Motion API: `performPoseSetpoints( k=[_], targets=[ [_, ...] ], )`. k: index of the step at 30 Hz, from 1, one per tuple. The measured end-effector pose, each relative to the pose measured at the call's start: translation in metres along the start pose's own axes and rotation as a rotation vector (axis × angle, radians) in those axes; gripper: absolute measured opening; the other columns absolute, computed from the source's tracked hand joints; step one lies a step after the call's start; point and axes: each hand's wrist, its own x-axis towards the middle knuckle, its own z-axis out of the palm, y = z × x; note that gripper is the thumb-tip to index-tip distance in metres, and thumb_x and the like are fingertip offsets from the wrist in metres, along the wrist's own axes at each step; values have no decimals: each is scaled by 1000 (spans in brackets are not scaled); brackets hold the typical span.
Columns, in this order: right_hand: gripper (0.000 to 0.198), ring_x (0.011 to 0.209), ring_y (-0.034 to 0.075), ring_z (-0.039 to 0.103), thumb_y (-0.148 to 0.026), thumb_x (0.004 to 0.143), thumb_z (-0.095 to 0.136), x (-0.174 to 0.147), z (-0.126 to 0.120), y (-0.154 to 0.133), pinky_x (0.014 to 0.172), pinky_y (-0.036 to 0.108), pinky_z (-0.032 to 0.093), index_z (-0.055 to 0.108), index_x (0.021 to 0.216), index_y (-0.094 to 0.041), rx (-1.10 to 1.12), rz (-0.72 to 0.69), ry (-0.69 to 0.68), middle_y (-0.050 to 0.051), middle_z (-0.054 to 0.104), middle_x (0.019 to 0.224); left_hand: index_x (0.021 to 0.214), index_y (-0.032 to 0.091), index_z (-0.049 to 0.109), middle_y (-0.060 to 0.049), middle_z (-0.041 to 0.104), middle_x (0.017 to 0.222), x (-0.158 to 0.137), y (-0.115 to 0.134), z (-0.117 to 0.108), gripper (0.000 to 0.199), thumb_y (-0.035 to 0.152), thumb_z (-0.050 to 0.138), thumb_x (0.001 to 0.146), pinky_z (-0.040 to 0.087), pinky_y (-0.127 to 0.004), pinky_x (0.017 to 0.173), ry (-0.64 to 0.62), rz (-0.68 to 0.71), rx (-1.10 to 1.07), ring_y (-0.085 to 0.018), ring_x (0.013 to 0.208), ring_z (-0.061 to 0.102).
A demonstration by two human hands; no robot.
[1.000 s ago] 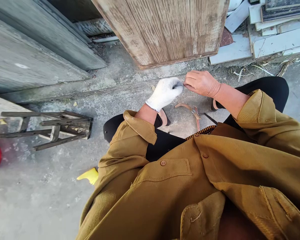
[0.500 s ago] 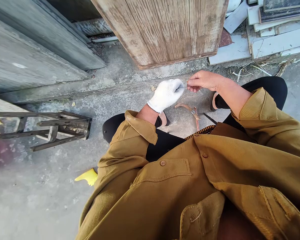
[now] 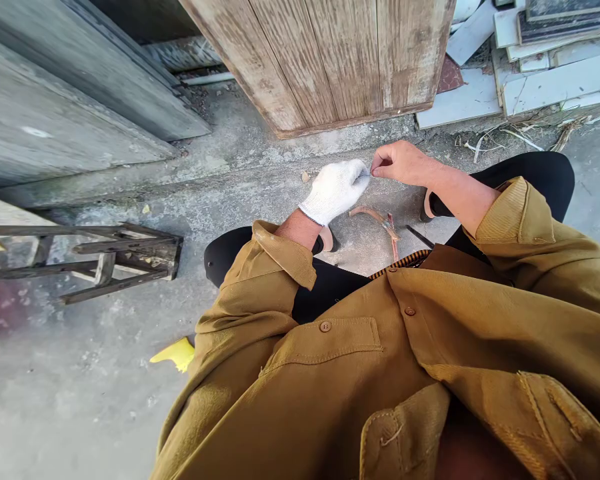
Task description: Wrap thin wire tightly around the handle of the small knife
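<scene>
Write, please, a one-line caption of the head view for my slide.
Gloved left hand and bare right hand close together above concrete ground, where a forked brown piece lies.

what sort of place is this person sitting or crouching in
Probably a yard or storage corner by a building: there's a rough, stained grey concrete floor, a weathered brown plank-style wooden panel and a pile of flat white and dark slabs.

Concrete-paved yard [image 3: 80,393] with tile stack [image 3: 565,83]
</scene>
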Motion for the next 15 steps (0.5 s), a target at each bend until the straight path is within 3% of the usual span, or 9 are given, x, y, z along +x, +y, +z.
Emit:
performPoseSetpoints(
  k=[5,8,11,15],
  targets=[
    [22,116,33,63,-35,105,59,-5,8,2,116,55,39,74,97,-22,-353,-289,132,12,72,107,90,18,73,-4,73,73,4,-1,5,15,18,58,90,56,-29,66,13,-194,-384,-17,64,69],
    [27,122,34,62,-32,109,49,-6,11,2,123,60,32,74,102,-23,-442,-359,153,14,73,117,88,17,71,-3,71,70,3,-1,5,13,19,58,90,55,-25,59,-22,-221,-526,-13,56,64],
    [23,121,32,64,-36,108,55,2,13,11,121,55,39,73,110,-23,-326,-259,188,13,75,122,84,16,68,-3,72,70,0,-4,4,11,21,61,90,55,-22,59,-38,-222,-563,-12,59,66],
    [34,106,26,70,-47,112,55,8,20,42,97,40,56,72,119,-18,27,112,168,11,75,107,85,16,67,-5,72,71,-3,-8,-1,11,21,60,93,55,-21,57,38,-322,-610,-11,57,65]
  ],
)
